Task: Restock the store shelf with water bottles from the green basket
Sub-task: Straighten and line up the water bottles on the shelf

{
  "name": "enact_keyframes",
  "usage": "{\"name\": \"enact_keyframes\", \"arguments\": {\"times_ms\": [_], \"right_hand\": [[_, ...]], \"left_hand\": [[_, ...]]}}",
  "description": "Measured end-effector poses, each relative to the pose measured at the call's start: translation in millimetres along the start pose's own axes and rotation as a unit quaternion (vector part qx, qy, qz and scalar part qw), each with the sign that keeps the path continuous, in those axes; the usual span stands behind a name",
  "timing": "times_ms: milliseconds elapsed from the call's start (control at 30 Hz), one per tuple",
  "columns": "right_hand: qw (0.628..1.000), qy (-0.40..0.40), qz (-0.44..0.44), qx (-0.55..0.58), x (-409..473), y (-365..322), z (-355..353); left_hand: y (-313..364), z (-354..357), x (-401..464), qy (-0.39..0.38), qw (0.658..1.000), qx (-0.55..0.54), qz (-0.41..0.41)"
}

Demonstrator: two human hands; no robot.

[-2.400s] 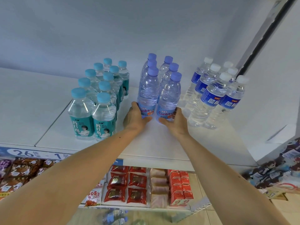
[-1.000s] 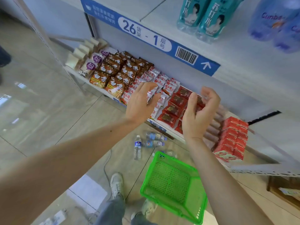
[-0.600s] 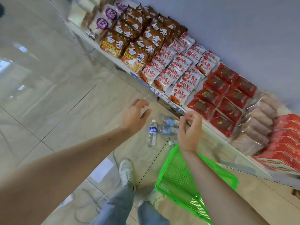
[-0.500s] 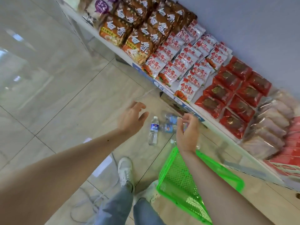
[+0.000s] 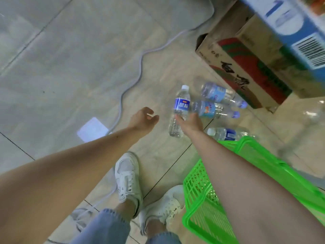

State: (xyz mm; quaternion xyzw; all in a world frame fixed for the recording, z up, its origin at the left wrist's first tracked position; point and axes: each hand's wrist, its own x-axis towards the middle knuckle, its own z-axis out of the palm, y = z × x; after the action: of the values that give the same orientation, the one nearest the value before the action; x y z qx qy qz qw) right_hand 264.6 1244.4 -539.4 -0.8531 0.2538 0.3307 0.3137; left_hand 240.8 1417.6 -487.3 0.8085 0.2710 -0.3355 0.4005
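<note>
Four water bottles point(image 5: 215, 93) lie beyond the green basket point(image 5: 202, 187); right hand point(image 5: 190, 121) fingers clasp one, left hand point(image 5: 143, 119) fingers loosely apart.

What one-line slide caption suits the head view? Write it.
Right hand grips a dark-blue-labelled clear plastic water bottle on the floor beside the green plastic basket; left hand open.
</note>
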Motion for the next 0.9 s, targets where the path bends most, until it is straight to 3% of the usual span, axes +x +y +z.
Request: {"name": "enact_keyframes", "arguments": {"times_ms": [167,333,467,733,900], "right_hand": [[0.998,-0.020,0.064,0.006,55.0,31.4,47.4],[0.999,0.007,0.036,0.004,72.7,38.1,57.6],[0.997,-0.018,0.023,0.072,56.4,33.6,46.3],[0.992,-0.061,-0.109,0.029,-44.4,-36.9,-58.3],[0.983,-0.043,-0.177,-0.007,-130.8,-83.4,-143.1]], "left_hand": [[-31.3,40.6,47.5,-0.025,1.000,0.010,0.000],[-26.5,48.6,73.9,-0.013,1.000,-0.001,-0.001],[-10.9,40.9,66.6,-0.014,1.000,-0.009,-0.001],[81.6,-29.6,-16.3,0.002,1.000,0.006,0.023],[156.4,-87.9,-95.4,-0.041,0.994,-0.048,0.091]]}}
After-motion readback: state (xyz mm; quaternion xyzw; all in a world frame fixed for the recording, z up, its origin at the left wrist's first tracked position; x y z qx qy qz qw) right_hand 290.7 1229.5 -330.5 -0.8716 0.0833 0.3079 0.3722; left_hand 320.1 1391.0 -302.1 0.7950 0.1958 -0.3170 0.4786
